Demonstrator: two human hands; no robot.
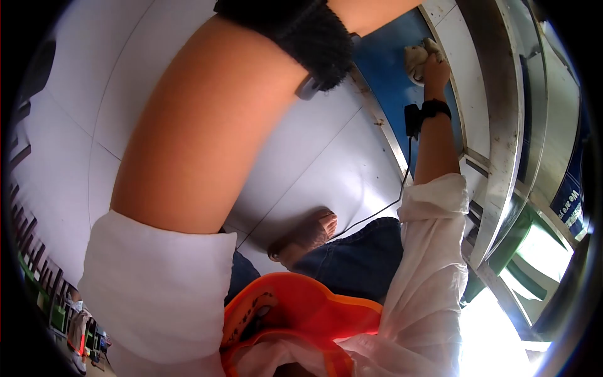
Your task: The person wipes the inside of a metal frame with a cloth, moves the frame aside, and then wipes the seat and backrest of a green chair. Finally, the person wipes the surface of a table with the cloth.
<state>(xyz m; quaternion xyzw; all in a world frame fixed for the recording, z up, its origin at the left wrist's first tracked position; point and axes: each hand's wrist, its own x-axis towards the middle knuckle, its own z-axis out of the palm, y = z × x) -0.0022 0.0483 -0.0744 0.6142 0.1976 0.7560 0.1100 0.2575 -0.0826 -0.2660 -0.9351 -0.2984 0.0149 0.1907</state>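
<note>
My right hand (436, 73) is closed around a crumpled beige cloth (415, 63). The cloth rests against a blue panel (386, 56) with a worn metal edge. On that wrist sits a black strap with a small box (412, 119), and a thin cable hangs from it. My left forearm (207, 113) crosses close to the camera and runs out over the top edge, with a wide black band (314, 41) around it. The left hand itself lies beyond the frame.
Metal frame bars (502, 125) rise along the right side. Beyond them is a green and white object (534, 251). A bare foot (308, 235) stands on the tiled floor (301, 163). At the far lower left, a person (78, 333) appears near dark railings.
</note>
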